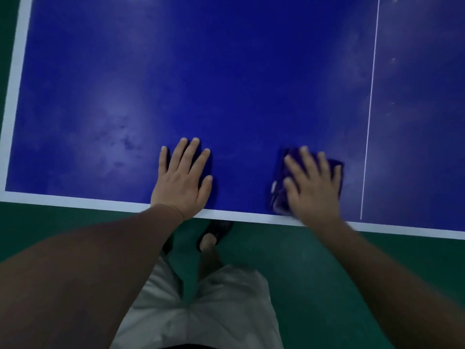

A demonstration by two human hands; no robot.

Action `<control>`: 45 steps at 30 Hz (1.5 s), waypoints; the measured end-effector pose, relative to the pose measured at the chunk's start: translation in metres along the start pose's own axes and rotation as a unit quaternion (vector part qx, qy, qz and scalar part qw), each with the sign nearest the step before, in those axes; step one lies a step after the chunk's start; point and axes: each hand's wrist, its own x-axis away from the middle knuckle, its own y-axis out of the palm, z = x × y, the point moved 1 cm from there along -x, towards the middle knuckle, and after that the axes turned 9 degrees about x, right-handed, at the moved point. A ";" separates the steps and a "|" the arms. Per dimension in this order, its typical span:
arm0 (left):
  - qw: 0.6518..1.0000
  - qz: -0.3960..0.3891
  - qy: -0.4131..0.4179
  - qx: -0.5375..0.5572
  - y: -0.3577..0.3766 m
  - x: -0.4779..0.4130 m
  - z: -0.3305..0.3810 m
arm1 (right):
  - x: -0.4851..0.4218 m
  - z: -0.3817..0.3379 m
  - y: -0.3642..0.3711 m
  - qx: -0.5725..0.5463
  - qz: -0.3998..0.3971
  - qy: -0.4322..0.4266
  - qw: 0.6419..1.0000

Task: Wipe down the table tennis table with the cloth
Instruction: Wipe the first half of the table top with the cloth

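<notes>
Pale shorts (201,311) & bare forearms up close. Left hand (182,181) flat, fingers spread, on blue table (226,71) nr its edge. Right hand (313,187) presses flat on folded cloth (279,197) nearby; cloth prob. soft, light, best palmed from above.

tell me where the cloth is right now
In the head view the cloth lies under the right hand, on the table near its front edge, right of the left hand and just left of the thin white line.
</notes>
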 end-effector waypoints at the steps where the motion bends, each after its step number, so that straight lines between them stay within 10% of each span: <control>1: 1.000 0.001 0.000 0.000 0.001 -0.001 0.000 | -0.019 0.010 -0.004 -0.015 -0.016 0.054 0.998; 5: 1.000 0.009 0.001 0.000 0.000 0.000 0.001 | -0.064 -0.040 -0.017 -0.063 0.008 0.183 0.981; 12: 1.000 -0.014 -0.004 -0.011 -0.001 -0.001 0.002 | 0.042 -0.044 0.006 -0.012 0.043 -0.096 0.994; 20: 0.999 -0.032 -0.005 -0.007 -0.002 0.000 0.001 | -0.045 0.013 -0.008 -0.088 -0.009 0.239 0.967; 27: 0.999 -0.041 0.012 -0.013 -0.001 -0.001 -0.001 | 0.032 -0.010 0.003 -0.009 -0.031 0.032 0.999; 33: 0.997 -0.047 0.062 -0.003 -0.003 0.001 -0.001 | -0.043 -0.027 -0.011 -0.091 -0.023 0.286 0.954; 39: 0.995 -0.058 0.071 -0.030 0.001 0.001 0.000 | 0.032 -0.116 -0.001 -0.037 0.016 0.079 0.996; 45: 0.993 -0.067 0.084 -0.052 -0.003 0.002 0.003 | 0.022 0.030 0.007 -0.027 -0.039 0.122 0.991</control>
